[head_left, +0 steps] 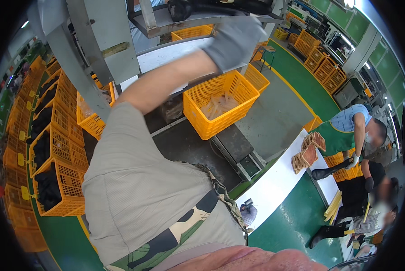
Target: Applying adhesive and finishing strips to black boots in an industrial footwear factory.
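My left arm reaches up and across to the right. Its hand, my left hand (236, 41), wears a grey glove and is smeared by motion, so its fingers cannot be made out. The hand is at the edge of a metal shelf (159, 30), just below a long black boot (229, 6) lying on it. Beneath the hand, a yellow basket (220, 123) holds several pale, flat pieces (221, 104). My right hand does not show. By the edge of my apron, a small grey shape with something dark on it cannot be made out.
Yellow crates (69, 174) with black contents line the left. A grey metal post (107, 45) stands close to my arm. Stacked reddish-brown slabs (307, 156) lie on a white table (274, 189) at right. Beyond it, a co-worker's gloved hand (354, 160) holds a black boot (329, 172).
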Demonstrator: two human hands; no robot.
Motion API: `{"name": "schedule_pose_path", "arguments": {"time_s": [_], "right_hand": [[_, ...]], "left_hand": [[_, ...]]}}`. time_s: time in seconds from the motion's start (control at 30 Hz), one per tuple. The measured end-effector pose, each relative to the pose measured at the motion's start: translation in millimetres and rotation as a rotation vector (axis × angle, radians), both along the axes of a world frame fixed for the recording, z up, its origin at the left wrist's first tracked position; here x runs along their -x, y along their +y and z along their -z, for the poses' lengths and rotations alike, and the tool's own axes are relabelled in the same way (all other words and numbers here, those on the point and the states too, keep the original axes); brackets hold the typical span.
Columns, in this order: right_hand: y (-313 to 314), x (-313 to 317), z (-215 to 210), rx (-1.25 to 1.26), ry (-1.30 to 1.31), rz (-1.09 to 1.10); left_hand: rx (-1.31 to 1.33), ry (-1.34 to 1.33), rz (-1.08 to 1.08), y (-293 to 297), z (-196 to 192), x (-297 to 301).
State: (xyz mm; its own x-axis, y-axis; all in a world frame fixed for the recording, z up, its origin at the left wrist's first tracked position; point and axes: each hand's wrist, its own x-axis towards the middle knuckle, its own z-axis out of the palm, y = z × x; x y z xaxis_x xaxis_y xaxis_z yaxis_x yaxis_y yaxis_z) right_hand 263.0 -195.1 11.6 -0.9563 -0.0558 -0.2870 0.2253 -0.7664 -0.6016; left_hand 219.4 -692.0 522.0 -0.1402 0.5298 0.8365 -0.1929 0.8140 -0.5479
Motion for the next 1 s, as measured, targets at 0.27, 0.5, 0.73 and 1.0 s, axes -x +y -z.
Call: {"name": "schedule_pose_path", "arguments": {"time_s": [0.27, 0.5, 0.73, 1.0], "right_hand": [[-5, 0, 3, 0.019, 0.011, 0.043], [-21, -8, -21, 0.076, 0.149, 0.010], [-8, -31, 2, 0.042, 0.144, 0.127], [-10, 5, 7, -0.039, 0.086, 0.208]], "left_hand": [[-1.022, -0.596, -0.660, -78, -56, -89], [-0.961, -0.428, -0.689, -115, -56, -57], [-0.877, -0.235, -0.298, -193, -48, -19], [-0.785, -0.429, -0.667, -242, -55, 41]]}}
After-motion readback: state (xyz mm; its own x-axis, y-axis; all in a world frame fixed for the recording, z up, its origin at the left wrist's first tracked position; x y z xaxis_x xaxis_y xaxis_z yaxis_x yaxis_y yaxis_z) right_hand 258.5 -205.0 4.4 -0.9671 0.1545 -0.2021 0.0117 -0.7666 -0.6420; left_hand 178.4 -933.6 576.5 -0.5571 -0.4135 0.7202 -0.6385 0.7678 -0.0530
